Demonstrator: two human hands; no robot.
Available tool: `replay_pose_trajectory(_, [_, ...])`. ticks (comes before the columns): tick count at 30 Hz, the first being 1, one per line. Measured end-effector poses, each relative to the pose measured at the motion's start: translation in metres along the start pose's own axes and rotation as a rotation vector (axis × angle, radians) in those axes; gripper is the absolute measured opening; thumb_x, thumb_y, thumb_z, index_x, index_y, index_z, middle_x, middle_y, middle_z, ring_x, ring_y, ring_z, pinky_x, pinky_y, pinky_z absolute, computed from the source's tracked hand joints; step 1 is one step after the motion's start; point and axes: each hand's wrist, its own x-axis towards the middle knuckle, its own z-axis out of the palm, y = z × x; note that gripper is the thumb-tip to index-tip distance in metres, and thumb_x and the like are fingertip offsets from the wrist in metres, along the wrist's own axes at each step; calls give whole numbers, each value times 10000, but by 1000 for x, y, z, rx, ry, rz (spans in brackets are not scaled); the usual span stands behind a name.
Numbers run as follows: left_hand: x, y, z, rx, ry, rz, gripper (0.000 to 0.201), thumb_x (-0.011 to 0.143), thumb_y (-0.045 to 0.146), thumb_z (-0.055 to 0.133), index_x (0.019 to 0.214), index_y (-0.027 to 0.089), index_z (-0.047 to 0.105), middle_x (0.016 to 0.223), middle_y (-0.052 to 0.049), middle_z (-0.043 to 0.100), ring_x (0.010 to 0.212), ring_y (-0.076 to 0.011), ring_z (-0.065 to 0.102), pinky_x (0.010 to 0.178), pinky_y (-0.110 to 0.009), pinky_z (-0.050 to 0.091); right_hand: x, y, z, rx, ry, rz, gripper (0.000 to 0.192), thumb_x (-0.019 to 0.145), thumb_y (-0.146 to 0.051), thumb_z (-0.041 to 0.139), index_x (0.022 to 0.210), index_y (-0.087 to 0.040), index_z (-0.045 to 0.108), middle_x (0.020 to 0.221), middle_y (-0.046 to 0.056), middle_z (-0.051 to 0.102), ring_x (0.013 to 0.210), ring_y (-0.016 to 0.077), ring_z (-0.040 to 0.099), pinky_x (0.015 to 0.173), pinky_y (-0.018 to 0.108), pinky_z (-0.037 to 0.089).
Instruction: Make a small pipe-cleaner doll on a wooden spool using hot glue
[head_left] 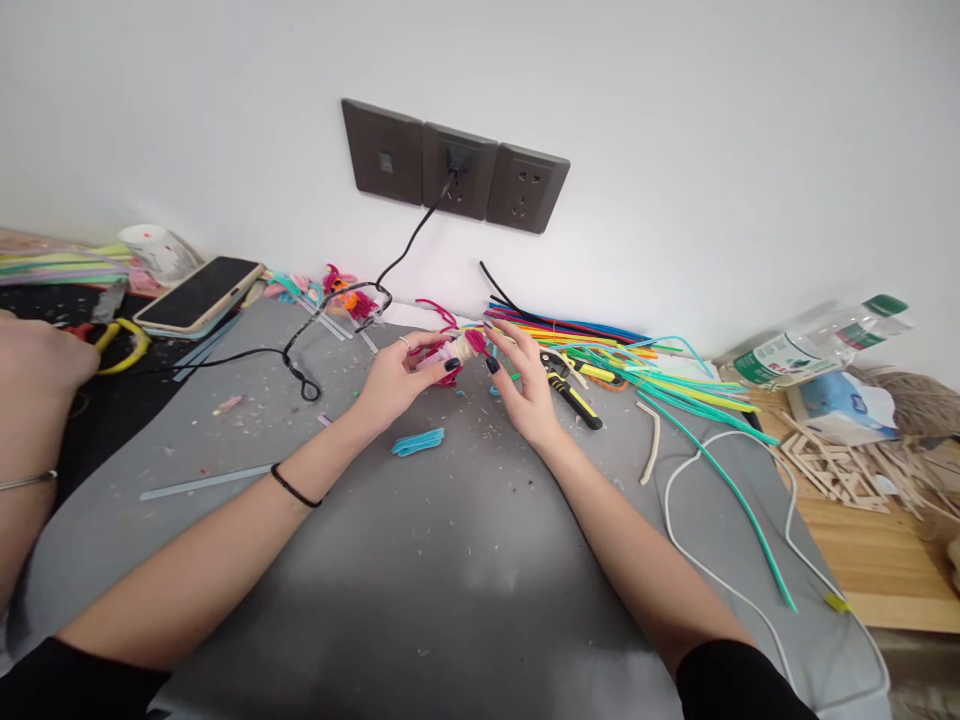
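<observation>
My left hand (394,378) and my right hand (525,385) meet over the far middle of a grey mat (420,560). Between their fingertips is a small craft piece (457,352) of magenta pipe cleaner wound around a pale core. My left hand grips it from the left; the fingers of my right hand touch its right end. A folded blue pipe cleaner (418,442) lies on the mat just below my hands. Yellow-handled pliers (574,390) rest right of my right hand.
A pile of coloured pipe cleaners (637,365) lies along the wall at right. A phone (199,293) with a black cable sits back left. Another person's hand (34,370) is at the left edge near yellow scissors (120,340). A white cable, bottle and wooden sticks occupy the right.
</observation>
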Motion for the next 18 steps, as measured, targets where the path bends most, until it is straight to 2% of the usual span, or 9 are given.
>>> replay_pose_trajectory(4, [0, 1, 0, -21, -6, 6, 588, 711, 506, 873, 1169, 175, 713, 1213, -122, 769, 1070, -283, 727, 904, -403, 624, 0, -2, -1, 1, -17, -1, 395, 1070, -396, 469, 1426, -323, 623, 1569, 111, 536, 1485, 280, 473, 1238, 556, 341])
replay_pose_trajectory(8, [1, -1, -1, -24, -4, 21, 587, 721, 519, 868, 1168, 172, 714, 1219, -130, 764, 1089, -286, 722, 915, -406, 621, 1, -6, -1, 49, -27, 45, 445, 1069, -447, 458, 1492, -358, 561, 1591, 92, 518, 1504, 280, 449, 1252, 549, 326])
replay_pose_trajectory(11, [1, -2, -1, -28, -6, 28, 592, 721, 533, 866, 1164, 172, 712, 1225, -134, 760, 1100, -289, 718, 907, -407, 625, 1, -6, -1, 59, -37, 56, 443, 1064, -470, 460, 1474, -355, 581, 1594, 89, 517, 1503, 289, 444, 1253, 562, 320])
replay_pose_trajectory(18, [0, 0, 0, -18, -13, 11, 593, 721, 545, 856, 1158, 174, 702, 1221, -128, 759, 1033, -276, 727, 832, -387, 639, 0, -4, 0, 58, -37, 22, 392, 1067, -409, 480, 1416, -319, 634, 1584, 118, 519, 1497, 288, 445, 1252, 554, 317])
